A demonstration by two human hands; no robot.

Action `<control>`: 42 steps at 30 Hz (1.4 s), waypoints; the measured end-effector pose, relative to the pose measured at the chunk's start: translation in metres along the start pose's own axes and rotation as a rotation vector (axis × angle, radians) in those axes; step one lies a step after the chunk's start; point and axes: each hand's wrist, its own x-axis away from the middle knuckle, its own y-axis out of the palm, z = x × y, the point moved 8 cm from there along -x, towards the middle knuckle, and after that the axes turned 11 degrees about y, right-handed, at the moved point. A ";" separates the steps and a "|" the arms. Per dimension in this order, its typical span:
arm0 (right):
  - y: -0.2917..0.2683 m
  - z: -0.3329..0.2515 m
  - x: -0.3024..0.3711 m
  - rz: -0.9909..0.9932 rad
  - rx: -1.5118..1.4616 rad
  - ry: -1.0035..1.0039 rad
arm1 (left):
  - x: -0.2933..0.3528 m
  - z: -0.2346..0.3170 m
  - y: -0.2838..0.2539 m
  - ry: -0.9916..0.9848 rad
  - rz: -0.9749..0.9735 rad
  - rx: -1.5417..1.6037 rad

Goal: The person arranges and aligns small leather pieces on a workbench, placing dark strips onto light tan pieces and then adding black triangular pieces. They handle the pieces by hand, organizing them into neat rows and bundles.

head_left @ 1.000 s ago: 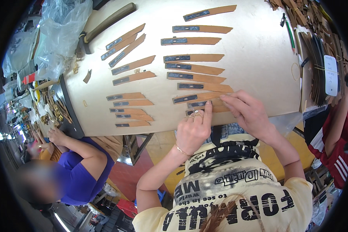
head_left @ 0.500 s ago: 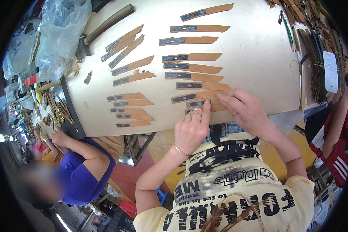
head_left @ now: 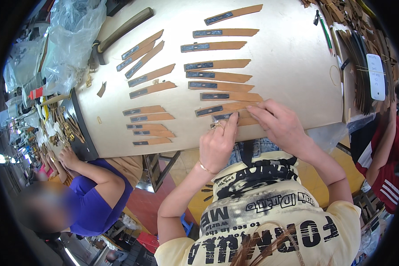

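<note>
Strips of tan leather, each with a dark metal piece at one end, lay in rows across the pale bench [head_left: 288, 48]. Nearest the bench's front edge, one leather strip [head_left: 235, 117] sat under both hands. Left hand [head_left: 217, 144] had its fingers curled and closed down on the strip's dark end, pinching it against the bench. Right hand [head_left: 281, 126] lay flat-fingered just beside it, fingertips pressing on the strip's tan length, the grip loose and not wrapped round anything. Other strips [head_left: 219, 75] lay just beyond the hands. A hammer [head_left: 119, 31] rested near a clear plastic bag [head_left: 71, 40] at the far left. Another person in a purple shirt [head_left: 97, 199] sat at the left.
</note>
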 end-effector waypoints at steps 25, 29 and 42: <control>0.013 -0.021 0.009 0.015 0.398 -0.215 | 0.027 -0.039 -0.002 -0.778 0.234 0.666; 0.014 -0.025 0.008 0.056 0.443 -0.250 | 0.060 -0.074 -0.019 -1.002 0.602 1.016; -0.002 -0.006 0.010 -0.070 0.093 -0.049 | 0.022 -0.003 -0.008 -0.149 0.064 0.132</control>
